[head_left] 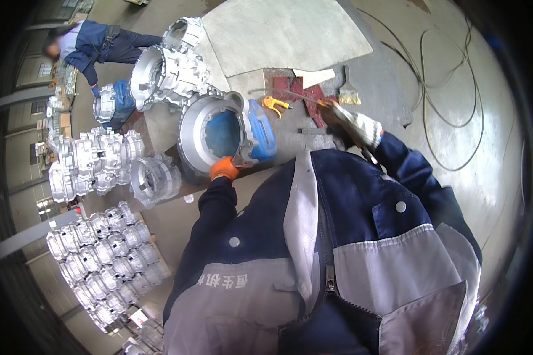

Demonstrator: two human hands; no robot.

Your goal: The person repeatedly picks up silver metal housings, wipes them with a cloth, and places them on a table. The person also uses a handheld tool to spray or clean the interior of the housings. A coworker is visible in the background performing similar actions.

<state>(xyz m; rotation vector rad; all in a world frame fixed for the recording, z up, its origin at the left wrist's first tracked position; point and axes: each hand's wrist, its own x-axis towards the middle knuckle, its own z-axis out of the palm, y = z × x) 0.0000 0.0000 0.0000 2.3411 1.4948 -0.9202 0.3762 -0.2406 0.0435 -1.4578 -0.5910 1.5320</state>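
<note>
Two gloved hands: left hand grips ribbed aluminium housing, right hand a thin rod.

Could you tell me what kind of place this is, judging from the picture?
Probably a metal workshop or factory floor. Many grey cast metal housings are stacked in rows on the concrete floor, and the left hand, in an orange glove, rests on a large round housing. Another person in work clothes bends over similar parts.

Factory workshop: stacked cast metal housings, concrete floor, overalled co-worker.
</note>
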